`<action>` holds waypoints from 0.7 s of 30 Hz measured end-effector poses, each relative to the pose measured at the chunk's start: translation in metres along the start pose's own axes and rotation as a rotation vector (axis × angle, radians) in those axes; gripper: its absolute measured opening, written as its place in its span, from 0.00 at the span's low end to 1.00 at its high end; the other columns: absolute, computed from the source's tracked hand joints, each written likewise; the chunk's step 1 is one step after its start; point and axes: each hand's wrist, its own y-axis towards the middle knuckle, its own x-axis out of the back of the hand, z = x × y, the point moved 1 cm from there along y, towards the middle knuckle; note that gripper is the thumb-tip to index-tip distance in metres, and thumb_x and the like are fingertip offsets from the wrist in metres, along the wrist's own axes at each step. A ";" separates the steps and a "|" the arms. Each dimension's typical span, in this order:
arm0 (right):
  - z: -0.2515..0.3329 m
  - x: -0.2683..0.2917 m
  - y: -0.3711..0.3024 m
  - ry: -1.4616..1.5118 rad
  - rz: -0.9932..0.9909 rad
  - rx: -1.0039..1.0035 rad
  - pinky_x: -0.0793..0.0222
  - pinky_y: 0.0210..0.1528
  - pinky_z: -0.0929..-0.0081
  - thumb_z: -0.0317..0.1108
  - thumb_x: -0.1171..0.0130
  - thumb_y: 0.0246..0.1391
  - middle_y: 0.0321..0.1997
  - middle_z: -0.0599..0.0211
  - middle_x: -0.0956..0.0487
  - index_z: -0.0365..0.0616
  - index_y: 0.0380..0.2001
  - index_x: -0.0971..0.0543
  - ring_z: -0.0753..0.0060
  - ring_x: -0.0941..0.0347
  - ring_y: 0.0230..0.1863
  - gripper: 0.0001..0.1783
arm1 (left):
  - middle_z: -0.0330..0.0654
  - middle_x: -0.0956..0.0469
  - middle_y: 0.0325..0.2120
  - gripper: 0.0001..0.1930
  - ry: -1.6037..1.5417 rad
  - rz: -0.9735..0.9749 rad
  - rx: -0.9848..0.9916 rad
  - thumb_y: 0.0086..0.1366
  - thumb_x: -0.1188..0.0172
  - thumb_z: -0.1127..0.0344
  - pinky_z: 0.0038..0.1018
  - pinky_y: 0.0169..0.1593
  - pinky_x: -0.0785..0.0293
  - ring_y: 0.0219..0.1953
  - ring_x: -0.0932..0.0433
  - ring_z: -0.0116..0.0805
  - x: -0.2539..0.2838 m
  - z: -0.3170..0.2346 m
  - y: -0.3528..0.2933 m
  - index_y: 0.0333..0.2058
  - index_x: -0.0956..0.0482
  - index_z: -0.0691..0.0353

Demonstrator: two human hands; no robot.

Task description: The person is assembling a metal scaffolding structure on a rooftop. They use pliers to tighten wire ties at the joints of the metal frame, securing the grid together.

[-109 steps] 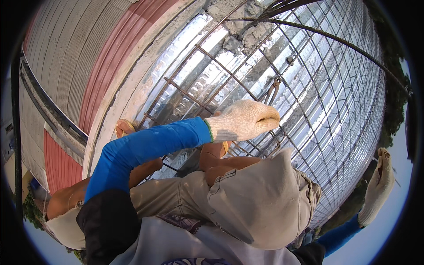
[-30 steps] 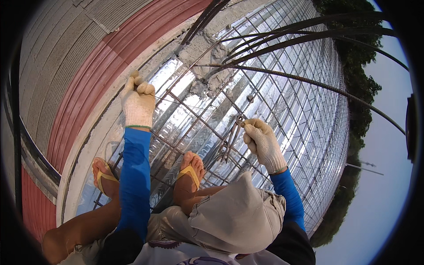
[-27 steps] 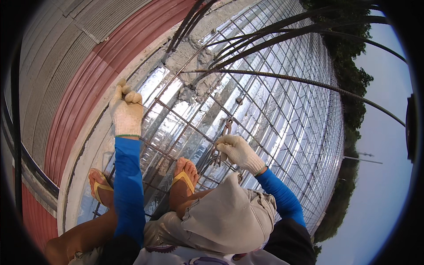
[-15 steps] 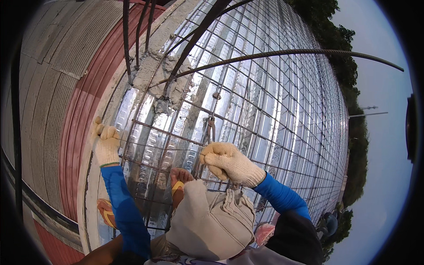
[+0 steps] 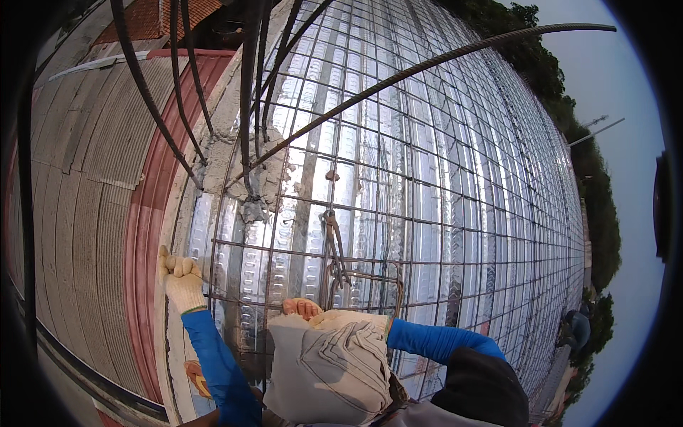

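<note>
My left hand [image 5: 183, 282], in a cream knitted glove, is closed beside the concrete edge, thumb outward. A thin wire ran from it in the earlier frame; now the wire is hard to see. Beige cloth [image 5: 331, 366] hides the fingers of my right hand [image 5: 363, 322], whose gloved back and wrist show. Beyond that hand, metal pincers [image 5: 331, 238] rest on the steel mesh [image 5: 398, 181], jaws away from me. Bent steel rods [image 5: 397, 285] lie near their handles. My bare toes [image 5: 302, 307] show beside the cloth.
Ribbed shiny metal decking [image 5: 356, 149] lies under the mesh. Upright rebars [image 5: 247, 92] rise from rough concrete [image 5: 260, 185], and a long curved rebar [image 5: 427, 64] slants across. Left of the concrete edge [image 5: 167, 313] are red roofing [image 5: 146, 249] and grey corrugated roofing [image 5: 92, 213].
The view has shifted, so the mesh and pincers sit differently. My right hand has drawn back toward me, behind the beige cloth. The left hand keeps its closed shape by the edge.
</note>
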 end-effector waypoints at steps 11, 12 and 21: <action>0.063 -0.020 0.049 -0.298 -0.322 -0.275 0.20 0.58 0.60 0.44 0.44 0.75 0.48 0.57 0.13 0.43 0.60 0.20 0.52 0.16 0.51 0.21 | 0.26 0.51 0.18 0.15 0.202 -0.159 0.085 0.81 0.50 0.64 0.24 0.18 0.56 0.14 0.57 0.21 -0.026 0.021 -0.013 0.59 0.21 0.59; 0.060 -0.019 0.050 -0.293 -0.332 -0.233 0.21 0.59 0.61 0.44 0.44 0.75 0.49 0.57 0.13 0.43 0.60 0.19 0.52 0.16 0.52 0.20 | 0.26 0.51 0.18 0.16 0.141 -0.161 0.114 0.81 0.51 0.64 0.24 0.19 0.55 0.14 0.57 0.21 -0.019 0.021 -0.008 0.60 0.21 0.58; -0.070 -0.009 0.050 -0.077 -0.192 0.085 0.27 0.67 0.61 0.42 0.41 0.74 0.55 0.56 0.14 0.39 0.56 0.16 0.57 0.20 0.60 0.19 | 0.24 0.50 0.18 0.12 0.371 -0.152 0.013 0.83 0.51 0.62 0.22 0.20 0.54 0.15 0.55 0.20 -0.033 0.061 -0.036 0.54 0.21 0.56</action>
